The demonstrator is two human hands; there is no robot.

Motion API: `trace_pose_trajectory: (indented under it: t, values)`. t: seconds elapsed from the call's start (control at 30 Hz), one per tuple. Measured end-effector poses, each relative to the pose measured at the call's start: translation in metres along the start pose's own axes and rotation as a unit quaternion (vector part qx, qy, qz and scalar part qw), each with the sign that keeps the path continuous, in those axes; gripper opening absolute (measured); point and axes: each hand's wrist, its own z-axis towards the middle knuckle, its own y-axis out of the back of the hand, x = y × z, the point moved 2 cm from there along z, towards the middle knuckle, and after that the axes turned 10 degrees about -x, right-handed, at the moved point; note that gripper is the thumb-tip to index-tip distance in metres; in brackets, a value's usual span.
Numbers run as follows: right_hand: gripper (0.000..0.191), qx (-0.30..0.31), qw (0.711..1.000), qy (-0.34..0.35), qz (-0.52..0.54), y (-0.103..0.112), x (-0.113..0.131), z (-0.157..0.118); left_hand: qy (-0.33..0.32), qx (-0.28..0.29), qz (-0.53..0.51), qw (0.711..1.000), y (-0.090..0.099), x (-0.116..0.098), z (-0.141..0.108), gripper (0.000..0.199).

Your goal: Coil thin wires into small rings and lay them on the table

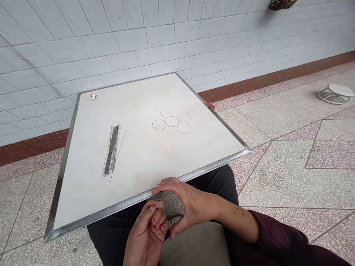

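Below the table's front edge, my left hand [149, 229] pinches a thin wire ring [154, 198], with a small tan piece [159, 203] at its fingertips. My right hand [188, 203] curves around the ring from the right, its fingertips at the wire's top and its thumb lower down, with a wide gap between. Part of the ring is hidden by the hands. On the white table [133, 147] several wire rings [172, 121] lie in a cluster right of centre. A bundle of straight dark wires [111, 151] rests at the left.
A small red and white object [93, 97] is near the table's far left corner. The table has a metal rim [111, 210]. A white-topped round stool [337, 92] stands on the floor at the far right. A tiled wall is behind the table.
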Motion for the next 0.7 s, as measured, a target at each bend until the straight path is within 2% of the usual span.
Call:
trace_pose_trajectory:
  t: [0.5, 0.7]
  values:
    - [0.103, 0.028, 0.996, -0.077, 0.034, 0.0002, 0.0003, -0.0031, -0.034, -0.002, 0.035, 0.999, 0.0002, 0.0008, 0.0028, 0.012]
    - [0.107, 0.019, 0.999, -0.042, 0.014, -0.0007, -0.0024, -0.0023, -0.04, -0.013, 0.042, 0.998, 0.0016, 0.0012, 0.0041, 0.012]
